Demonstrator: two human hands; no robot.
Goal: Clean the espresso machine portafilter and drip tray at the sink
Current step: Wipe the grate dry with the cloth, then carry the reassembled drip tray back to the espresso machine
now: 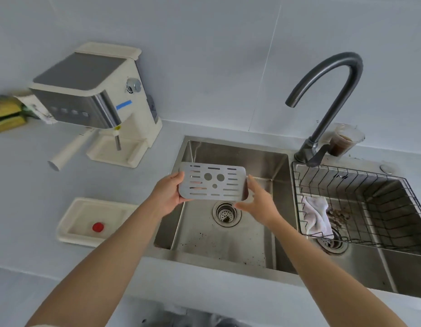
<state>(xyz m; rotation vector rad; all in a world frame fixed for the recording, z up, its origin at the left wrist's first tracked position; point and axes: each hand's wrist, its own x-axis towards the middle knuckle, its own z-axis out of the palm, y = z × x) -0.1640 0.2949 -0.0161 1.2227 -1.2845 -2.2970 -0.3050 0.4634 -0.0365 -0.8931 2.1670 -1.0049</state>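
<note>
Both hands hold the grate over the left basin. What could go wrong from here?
1. The metal grate is held only at its short edges by the left hand and right hand; once wet, it might slip from that grip into the sink.
2. The cup of brown liquid stands right beside the faucet lever; reaching for the lever could tip it.

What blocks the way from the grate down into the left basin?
Nothing visible. The grate, held at its ends by the left hand and right hand, hangs over the left basin; below lie only the drain strainer and dark specks.
</note>
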